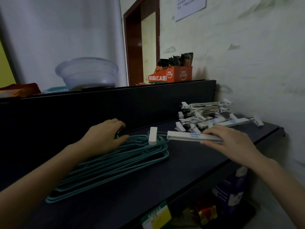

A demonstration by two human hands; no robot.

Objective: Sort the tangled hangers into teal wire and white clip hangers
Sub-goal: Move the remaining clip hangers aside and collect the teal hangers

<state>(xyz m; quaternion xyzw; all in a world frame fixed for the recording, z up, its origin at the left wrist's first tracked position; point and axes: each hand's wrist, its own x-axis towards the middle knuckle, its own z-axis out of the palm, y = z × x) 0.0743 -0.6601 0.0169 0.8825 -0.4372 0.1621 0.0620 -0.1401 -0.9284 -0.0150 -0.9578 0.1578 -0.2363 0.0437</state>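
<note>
White plastic: the clip hanger is pinched between right hand fingers and thumb. Beyond the fingertips, its clip rests on the teal wire hangers, whose hooks the left hand fingers curl around. Risk: a sideways pull may snag the clip and drag the teal wire hangers.

The shelf is a dark, matte board with a raised dark back panel along its far edge. The ledge above the panel carries a clear plastic bowl, a teal basket and an orange display box of sachets. The right wall is off-white with grey-green smears and bears a paper notice. A red-brown door frame stands behind the ledge, beside a pale panel. A lower shelf holds a blue bottle. Lighting is dim.
</note>
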